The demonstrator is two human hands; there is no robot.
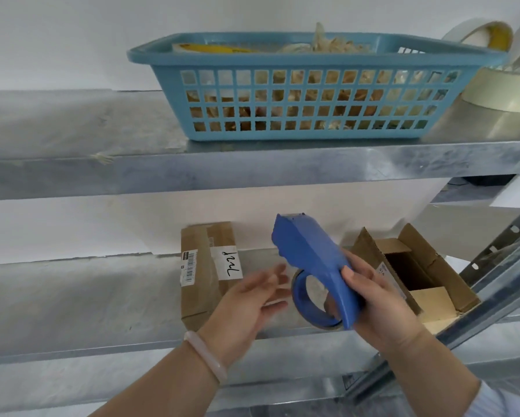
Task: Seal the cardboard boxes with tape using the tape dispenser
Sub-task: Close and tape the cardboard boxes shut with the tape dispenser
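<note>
Tape dispenser [314,260] gripped by right hand [379,296]; left hand [252,299] spread beside it

The dispenser [312,260] is strong blue, the basket [312,133] is lighter blue w/ a grid of square holes, and the shelf [72,176] is grey metal w/ a cloudy, mottled pattern. The open box [427,260] and closed box [198,290] are plain brown; the closed one has a white label [230,261] w/ black handwriting and a white sticker [189,267] w/ black barcode lines. The tape roll [502,91] is cream, the bracelet [206,356] pale pink-white.
</note>
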